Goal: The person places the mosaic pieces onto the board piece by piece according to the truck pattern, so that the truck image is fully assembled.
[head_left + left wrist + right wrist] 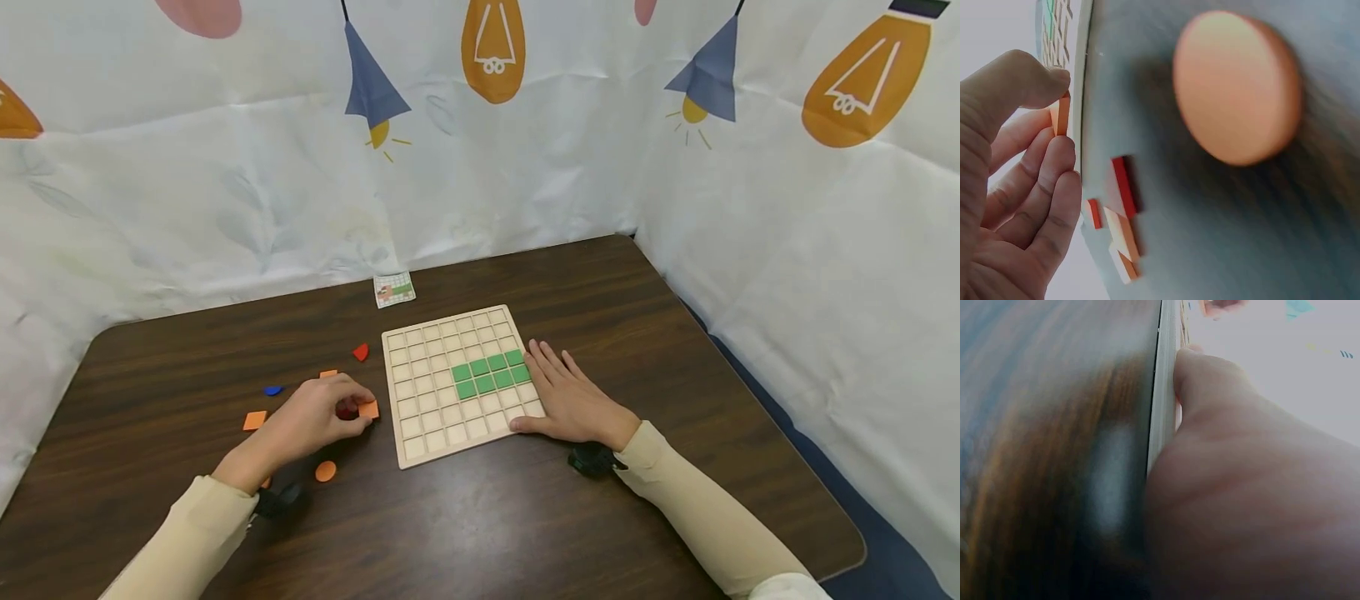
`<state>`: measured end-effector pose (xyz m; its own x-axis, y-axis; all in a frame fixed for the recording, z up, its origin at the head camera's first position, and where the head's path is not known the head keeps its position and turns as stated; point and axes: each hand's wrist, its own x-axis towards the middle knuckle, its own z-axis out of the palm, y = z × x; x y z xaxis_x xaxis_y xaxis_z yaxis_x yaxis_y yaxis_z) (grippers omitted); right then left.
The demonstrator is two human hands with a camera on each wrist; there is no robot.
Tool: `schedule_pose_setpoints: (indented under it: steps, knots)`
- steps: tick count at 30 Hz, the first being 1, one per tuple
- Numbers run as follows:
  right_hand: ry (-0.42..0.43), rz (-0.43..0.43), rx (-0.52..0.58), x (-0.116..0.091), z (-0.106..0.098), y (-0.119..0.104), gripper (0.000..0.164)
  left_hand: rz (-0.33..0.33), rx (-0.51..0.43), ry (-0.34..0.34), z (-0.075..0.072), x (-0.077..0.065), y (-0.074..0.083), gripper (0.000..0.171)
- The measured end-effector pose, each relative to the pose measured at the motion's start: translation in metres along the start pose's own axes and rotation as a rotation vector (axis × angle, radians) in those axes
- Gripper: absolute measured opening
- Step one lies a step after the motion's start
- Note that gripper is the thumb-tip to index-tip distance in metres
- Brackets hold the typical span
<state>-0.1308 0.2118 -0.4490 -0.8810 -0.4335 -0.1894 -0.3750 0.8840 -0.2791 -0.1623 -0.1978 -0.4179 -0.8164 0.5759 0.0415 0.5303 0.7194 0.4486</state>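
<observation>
In the head view my left hand (318,417) pinches an orange square tile (368,409) between thumb and fingers, just left of the wooden grid board (420,448). The left wrist view shows the same tile (1060,115) edge-on at the thumb tip. My right hand (573,400) lies with straight fingers along the board's right edge, thumb at its near corner. Two rows of green square tiles (483,383) fill cells toward the board's right side. A dark red piece (347,410) shows partly behind the left fingers.
Left of the board lie a red piece (362,352), a blue piece (273,390), an orange square (254,420) and an orange disc (326,472). Another orange piece (328,374) is partly hidden by the left hand. A small picture card (394,289) lies at the table's back edge.
</observation>
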Motion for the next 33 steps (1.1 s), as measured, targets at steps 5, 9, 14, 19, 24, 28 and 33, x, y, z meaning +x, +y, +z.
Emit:
schedule_pose_setpoints:
  steps: [5,9,14,19,24,28,33]
  knots:
    - [0.012,-0.005,-0.001,0.000,0.000,0.000,0.112,0.022,0.008,0.001,0.000,0.012,0.006,0.020]
    - [0.010,-0.003,-0.001,0.001,-0.001,0.000,0.112,0.033,-0.002,0.004,0.002,0.020,0.011,0.019]
    - [0.005,0.004,-0.003,0.001,0.000,0.000,0.112,0.056,-0.025,0.011,0.007,0.031,0.016,0.020]
    - [0.008,0.002,-0.009,0.001,0.001,0.002,0.112,0.066,-0.031,0.003,0.011,0.041,0.021,0.024]
    - [0.007,0.005,-0.008,0.002,0.002,0.002,0.112,0.075,-0.046,-0.019,0.015,0.049,0.027,0.025]
    - [0.009,0.000,-0.007,0.001,0.001,0.002,0.112,0.088,-0.045,-0.025,0.020,0.056,0.031,0.024]
    - [0.012,-0.009,-0.011,0.000,-0.001,0.000,0.110,0.111,-0.062,-0.009,0.028,0.064,0.035,0.021]
